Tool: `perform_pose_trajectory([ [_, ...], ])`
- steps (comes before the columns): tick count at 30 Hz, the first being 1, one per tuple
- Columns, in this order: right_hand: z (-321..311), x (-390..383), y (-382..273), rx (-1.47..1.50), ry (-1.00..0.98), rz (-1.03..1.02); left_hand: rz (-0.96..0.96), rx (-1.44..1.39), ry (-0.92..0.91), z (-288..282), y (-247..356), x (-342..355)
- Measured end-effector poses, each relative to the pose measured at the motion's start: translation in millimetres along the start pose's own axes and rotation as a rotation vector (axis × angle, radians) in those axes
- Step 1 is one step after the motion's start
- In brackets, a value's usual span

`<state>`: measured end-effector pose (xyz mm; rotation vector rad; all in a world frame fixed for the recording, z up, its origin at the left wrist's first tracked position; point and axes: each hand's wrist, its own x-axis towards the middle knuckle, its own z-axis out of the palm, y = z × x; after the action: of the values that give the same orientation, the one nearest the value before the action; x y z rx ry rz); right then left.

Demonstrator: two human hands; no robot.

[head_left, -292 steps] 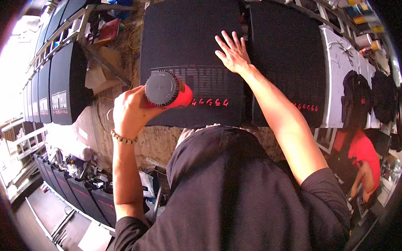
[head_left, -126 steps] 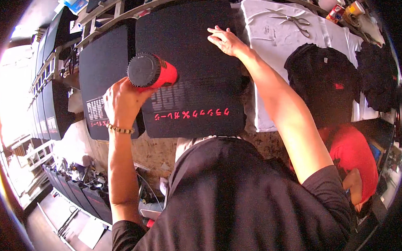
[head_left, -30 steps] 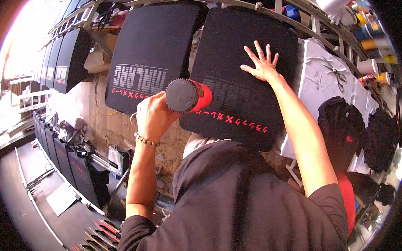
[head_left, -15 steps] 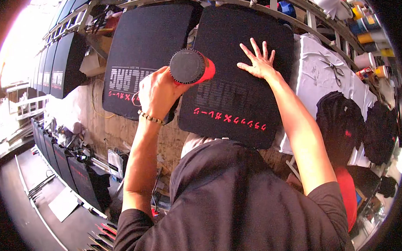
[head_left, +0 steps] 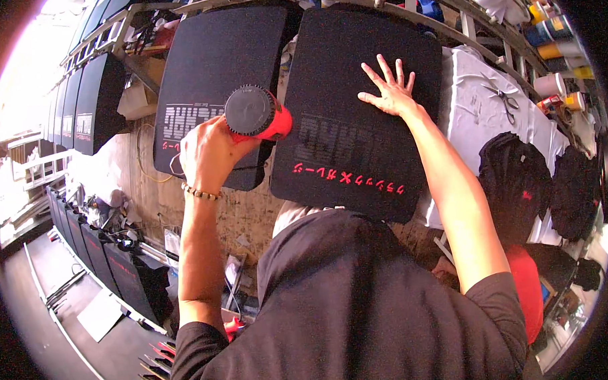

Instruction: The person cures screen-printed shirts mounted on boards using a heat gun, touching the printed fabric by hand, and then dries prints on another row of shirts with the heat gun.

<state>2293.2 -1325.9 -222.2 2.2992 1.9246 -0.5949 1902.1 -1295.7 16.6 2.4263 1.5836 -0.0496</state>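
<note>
My left hand (head_left: 209,153) is closed round a red heat gun (head_left: 275,126) with a round, ridged black rear cap, held above the gap between two black-cloth-covered boards. The right board (head_left: 359,54) bears dark grey block print with a row of red characters below it. Spread flat on its upper right part is my right hand (head_left: 394,96), fingers apart and nothing in it. The left board (head_left: 225,52) has lighter grey print and red characters, partly hidden by my left hand and the heat gun.
A metal rail (head_left: 469,25) runs behind the boards. To the right, scissors (head_left: 505,106) lie on white cloth (head_left: 462,90), near bundled black cloth (head_left: 511,183) and several paint-like containers (head_left: 549,85). More black-covered boards (head_left: 87,107) line the left side.
My left hand has moved left with the heat gun, off the right board's print towards the left board. My right hand has stayed about where it was.
</note>
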Motion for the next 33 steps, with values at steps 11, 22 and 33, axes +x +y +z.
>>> perform_pose_trajectory([
  [11, -1.8, 0.1, -4.2, -0.008, -0.006, 0.008, 0.135, -0.203, 0.148, 28.3, 13.3, 11.3],
  [22, 2.7, 1.2, -1.9, 0.011, 0.022, -0.001, 0.146, -0.287, 0.076, 20.5, 0.9, -27.8],
  [33, 0.3, -1.9, -3.7, 0.004, 0.015, 0.0, 0.013, -0.067, 0.012, 4.4, -20.5, -71.0],
])
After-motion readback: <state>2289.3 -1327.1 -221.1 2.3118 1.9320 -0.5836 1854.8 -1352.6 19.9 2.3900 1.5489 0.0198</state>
